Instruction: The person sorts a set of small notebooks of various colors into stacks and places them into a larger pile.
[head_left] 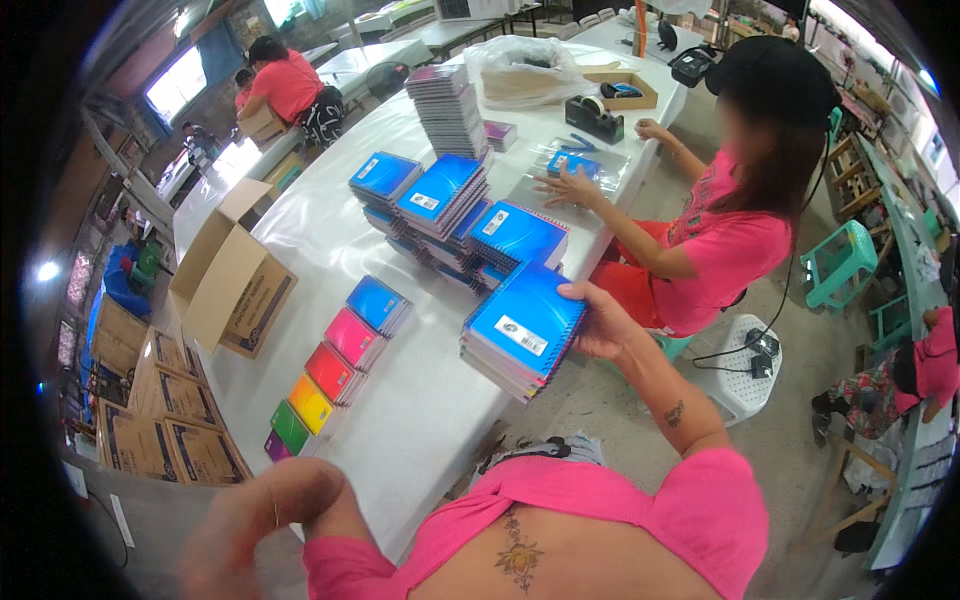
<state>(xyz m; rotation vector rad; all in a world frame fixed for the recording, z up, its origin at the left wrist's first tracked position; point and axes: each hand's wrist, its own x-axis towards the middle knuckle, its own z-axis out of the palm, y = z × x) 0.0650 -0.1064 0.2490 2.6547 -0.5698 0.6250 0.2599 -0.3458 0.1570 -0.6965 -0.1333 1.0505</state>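
Observation:
My right hand (604, 326) grips a thick stack of spiral notebooks (522, 325) with a blue cover on top, at its wire-bound side. The stack is at the table's near edge. Down at the lower left, away from the notebooks, my left hand (225, 540) is smeared by motion, and its fingers cannot be made out. On the white table (400, 430), a row of small notebook piles runs from a blue pile (377, 304) through pink, red, yellow and green to purple. Taller piles of blue notebooks (440, 195) stand beyond my right hand.
An open cardboard box (230, 285) stands at the table's left, with closed cartons (165, 430) below. A co-worker (740, 220) sits at the right, one hand on a wrapped blue notebook (575, 165) near a tape dispenser (594, 120). A white stool (740, 375) is behind.

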